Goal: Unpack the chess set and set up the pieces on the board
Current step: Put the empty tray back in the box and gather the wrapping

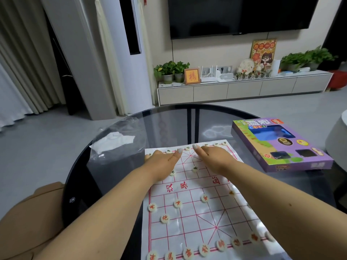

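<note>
On the table: I see the paper board [197, 203] lying flat on the round glass table [116, 166], right in front of me.
Far pieces: a row of white pieces with green marks [187, 148] sits along the far edge of the board. Two more green ones [195, 168] sit a little closer to me.
Near pieces: white pieces with red marks [203, 250] line the edge closest to me. A few more red ones [177, 204] stand in the rows just past them.
Left hand: my left hand [161, 162] lies flat on the far left part of the board, fingers straight, holding nothing. The thumb points at the far row.
Right hand: my right hand [216, 158] lies flat on the far right part, fingers straight too, holding nothing.
Box: the purple box [281, 145] sits on the table to the right of the board.
Bag: a clear plastic bag [116, 141] with white paper in it lies on the table to the left, past the board.
</note>
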A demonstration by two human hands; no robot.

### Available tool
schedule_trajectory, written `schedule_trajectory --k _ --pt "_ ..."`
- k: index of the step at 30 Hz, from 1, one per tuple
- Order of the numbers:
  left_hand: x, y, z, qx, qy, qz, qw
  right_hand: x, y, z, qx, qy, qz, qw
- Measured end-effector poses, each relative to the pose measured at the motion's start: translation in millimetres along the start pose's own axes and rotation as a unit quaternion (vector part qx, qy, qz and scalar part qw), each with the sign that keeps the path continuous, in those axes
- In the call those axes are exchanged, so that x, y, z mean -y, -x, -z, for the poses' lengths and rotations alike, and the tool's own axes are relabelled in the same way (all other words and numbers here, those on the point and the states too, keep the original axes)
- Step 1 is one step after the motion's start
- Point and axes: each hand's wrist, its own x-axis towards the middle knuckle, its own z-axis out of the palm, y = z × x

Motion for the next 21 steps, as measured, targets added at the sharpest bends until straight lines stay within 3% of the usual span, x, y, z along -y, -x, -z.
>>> schedule_trajectory --k 12,16,19,21 --pt "8.2 -45.0 6.1 -0.011 0.009 -0.013 1.0 -2.2 -42.9 -0.7 -0.01 0.03 -0.01 0.999" --pt "40.9 -55.0 15.5 -0.12 -0.018 -0.036 0.992 -1.8 -49.8 -5.8 -0.049 0.02 -0.002 0.999" --pt "79.8 -63.9 30.7 -0.211 -0.055 0.051 0.975 0.1 -56.9 -12.1 -0.1 0.007 0.001 0.995" --pt "109.2 -66.0 39.5 -0.232 -0.038 0.119 0.965 3.7 -61.0 -16.3 -0.118 -0.002 0.001 0.993"
